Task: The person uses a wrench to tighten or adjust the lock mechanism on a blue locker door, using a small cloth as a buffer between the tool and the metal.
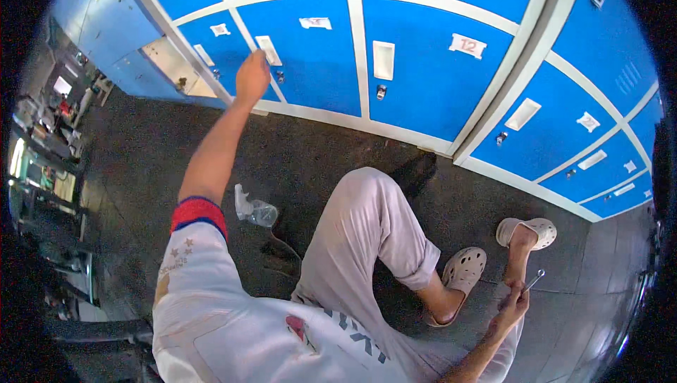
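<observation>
My left hand [254, 76] is stretched out to a blue locker door [310, 59], at the lower end of its white recessed handle [268, 50]. Its fingers look curled in, and what they hold, if anything, is hidden behind the hand. A small metal lock [280, 76] sits on the door just right of the hand. Low on the right, my right hand [518, 305] is closed round a thin metal wrench [537, 279], whose ring-shaped end points up and away. That hand rests near my right shin.
A clear spray bottle [257, 211] lies on the dark floor [162, 164] left of my bent knee. Beige clogs [465, 270] are on my feet. More blue lockers [536, 122] continue right; an open compartment [176, 66] shows far left. Gym-like equipment [63, 235] lines the left side.
</observation>
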Demonstrator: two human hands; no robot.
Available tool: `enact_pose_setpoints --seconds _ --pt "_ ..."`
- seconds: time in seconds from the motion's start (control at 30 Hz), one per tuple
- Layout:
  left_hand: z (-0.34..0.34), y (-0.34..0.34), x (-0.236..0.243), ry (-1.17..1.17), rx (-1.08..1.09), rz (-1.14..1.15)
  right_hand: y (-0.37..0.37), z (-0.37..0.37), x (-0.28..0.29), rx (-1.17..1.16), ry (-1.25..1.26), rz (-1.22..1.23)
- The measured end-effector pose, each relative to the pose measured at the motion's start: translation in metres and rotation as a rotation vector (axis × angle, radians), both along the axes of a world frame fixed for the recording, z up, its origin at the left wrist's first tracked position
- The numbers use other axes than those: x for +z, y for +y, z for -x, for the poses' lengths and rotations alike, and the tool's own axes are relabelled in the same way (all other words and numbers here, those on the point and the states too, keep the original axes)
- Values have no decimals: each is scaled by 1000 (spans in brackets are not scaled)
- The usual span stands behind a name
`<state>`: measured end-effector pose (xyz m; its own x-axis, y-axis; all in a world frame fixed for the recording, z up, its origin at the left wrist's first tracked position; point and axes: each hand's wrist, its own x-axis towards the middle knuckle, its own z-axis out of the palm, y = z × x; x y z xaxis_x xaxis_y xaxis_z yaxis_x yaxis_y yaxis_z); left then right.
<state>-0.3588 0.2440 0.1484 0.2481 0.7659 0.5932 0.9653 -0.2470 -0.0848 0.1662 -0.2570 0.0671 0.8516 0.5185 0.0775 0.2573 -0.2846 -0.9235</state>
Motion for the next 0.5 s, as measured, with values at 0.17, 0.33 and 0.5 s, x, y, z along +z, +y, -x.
enact_pose_setpoints --seconds 0.17,0.33,0.5 --pt "-15 19 -112 -849 25 383 7 8 15 -2 7 70" --pt "-31 37 -133 -691 65 121 5 5 7 -24 67 43" --pt "-10 25 -109 -465 78 263 10 10 10 -18 -10 90"
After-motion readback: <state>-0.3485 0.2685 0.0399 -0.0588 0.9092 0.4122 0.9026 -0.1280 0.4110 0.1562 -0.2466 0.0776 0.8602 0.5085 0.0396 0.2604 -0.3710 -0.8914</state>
